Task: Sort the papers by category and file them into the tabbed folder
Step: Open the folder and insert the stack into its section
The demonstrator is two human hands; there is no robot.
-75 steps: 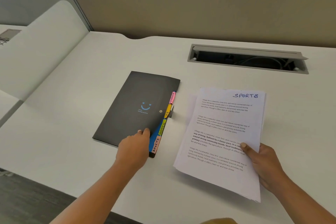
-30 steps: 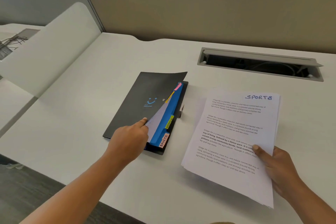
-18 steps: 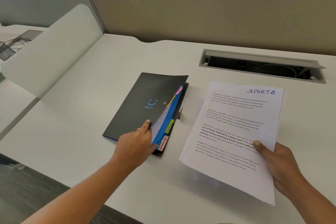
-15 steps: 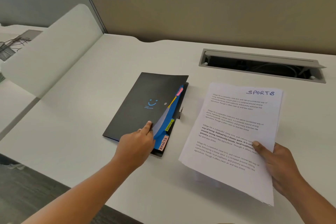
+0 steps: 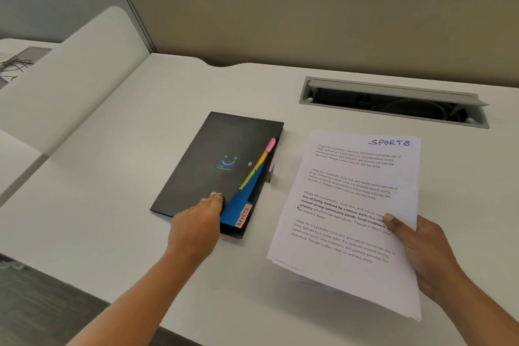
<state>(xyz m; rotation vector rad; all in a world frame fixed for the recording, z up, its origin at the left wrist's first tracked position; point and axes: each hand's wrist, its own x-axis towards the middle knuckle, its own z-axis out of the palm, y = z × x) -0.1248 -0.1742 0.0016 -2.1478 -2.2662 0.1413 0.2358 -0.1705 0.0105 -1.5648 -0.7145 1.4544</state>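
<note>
Head view: At a white office desk [image 5: 134,205], a person's left hand [image 5: 196,222] lies at the near right corner of a black tabbed plastic folder [image 5: 213,149]. Its fingertips [image 5: 216,196] rest on the cover's edge and the thumb is hidden, so a pinch cannot be confirmed. A blue divider [image 5: 238,205] and its salmon tab lettered SPORTS [image 5: 243,215] show beneath the cover. Just right of the folder, the right hand [image 5: 427,255] holds a stack of white printed papers [image 5: 351,199], thumb clamped on the top sheet, headed SPORTS. The step appears to be opening the matching section. It is best done by parting the folder fully at the SPORTS tab and holding it back. Only matching sheets should then slide in, square.
</note>
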